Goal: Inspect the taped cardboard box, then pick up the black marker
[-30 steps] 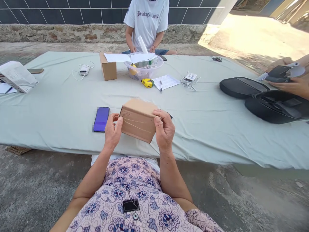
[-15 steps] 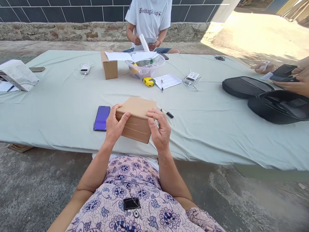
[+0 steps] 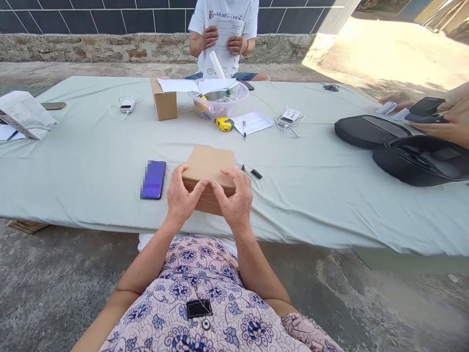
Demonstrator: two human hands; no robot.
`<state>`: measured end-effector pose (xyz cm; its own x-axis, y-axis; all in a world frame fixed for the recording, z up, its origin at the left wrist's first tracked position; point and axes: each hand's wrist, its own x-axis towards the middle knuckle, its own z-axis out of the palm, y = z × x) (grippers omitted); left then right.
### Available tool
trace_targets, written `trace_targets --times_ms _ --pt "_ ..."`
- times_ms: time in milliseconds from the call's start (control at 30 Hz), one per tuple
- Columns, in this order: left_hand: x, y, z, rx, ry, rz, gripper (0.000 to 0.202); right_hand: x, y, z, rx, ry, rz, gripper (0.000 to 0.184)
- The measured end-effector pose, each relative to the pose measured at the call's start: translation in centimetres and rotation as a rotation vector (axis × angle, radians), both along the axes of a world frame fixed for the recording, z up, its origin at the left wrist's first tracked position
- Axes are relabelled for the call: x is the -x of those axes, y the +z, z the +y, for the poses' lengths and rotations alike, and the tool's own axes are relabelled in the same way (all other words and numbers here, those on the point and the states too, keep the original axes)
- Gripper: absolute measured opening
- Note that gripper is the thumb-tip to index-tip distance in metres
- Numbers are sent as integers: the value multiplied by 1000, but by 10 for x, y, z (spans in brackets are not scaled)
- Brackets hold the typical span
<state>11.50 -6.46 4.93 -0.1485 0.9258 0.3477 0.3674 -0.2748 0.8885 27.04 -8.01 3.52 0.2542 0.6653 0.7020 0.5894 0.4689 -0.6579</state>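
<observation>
A small brown cardboard box (image 3: pixel 209 164) rests near the front edge of the pale green cloth-covered table (image 3: pixel 91 161). My left hand (image 3: pixel 181 200) grips its near left side, fingers curled over the front face. My right hand (image 3: pixel 234 200) grips its near right side, and the thumbs of both hands meet at the middle of the front edge. A purple phone (image 3: pixel 153 179) lies flat just left of the box. A black pen (image 3: pixel 252 172) lies just right of it.
Across the table a person in a white shirt holds a paper (image 3: pixel 225 29). Before them stand a clear bowl (image 3: pixel 218 100), another brown box (image 3: pixel 163 101), a yellow tape measure (image 3: pixel 223 124) and papers. Black cases (image 3: pixel 370 131) and another person's hands (image 3: pixel 447 128) are at the right.
The box was lowered from a tilted hold down toward the table and turned so its top faces up. Both my hands slid toward the middle of its front. The person opposite lifted a paper.
</observation>
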Motion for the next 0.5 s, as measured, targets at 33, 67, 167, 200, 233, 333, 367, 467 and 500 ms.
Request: trace_targets --times_ms 33,67,167,200,233,333,367,467,500 --pt "-2 -1 -1 9 13 6 62 1 -1 0 10 -6 -9 23" --pt "-2 -2 -1 15 23 8 63 1 -1 0 14 -1 -10 23" --pt "1 -3 1 13 36 -17 60 -1 -1 -1 7 65 45 19" --pt "3 -3 2 12 42 -33 58 -2 -1 -1 3 101 87 19" --pt "6 -2 3 14 51 -54 57 -4 -1 -1 1 143 144 20" --pt "13 -2 6 32 89 -123 54 -7 -2 2 4 259 334 24" --pt "14 -2 6 33 96 -143 54 -7 -2 3 11 280 372 25" --pt "15 -4 6 27 99 -179 56 -7 -3 7 50 265 385 25" --pt "15 -5 5 26 101 -183 57 -6 -3 9 60 249 378 25"
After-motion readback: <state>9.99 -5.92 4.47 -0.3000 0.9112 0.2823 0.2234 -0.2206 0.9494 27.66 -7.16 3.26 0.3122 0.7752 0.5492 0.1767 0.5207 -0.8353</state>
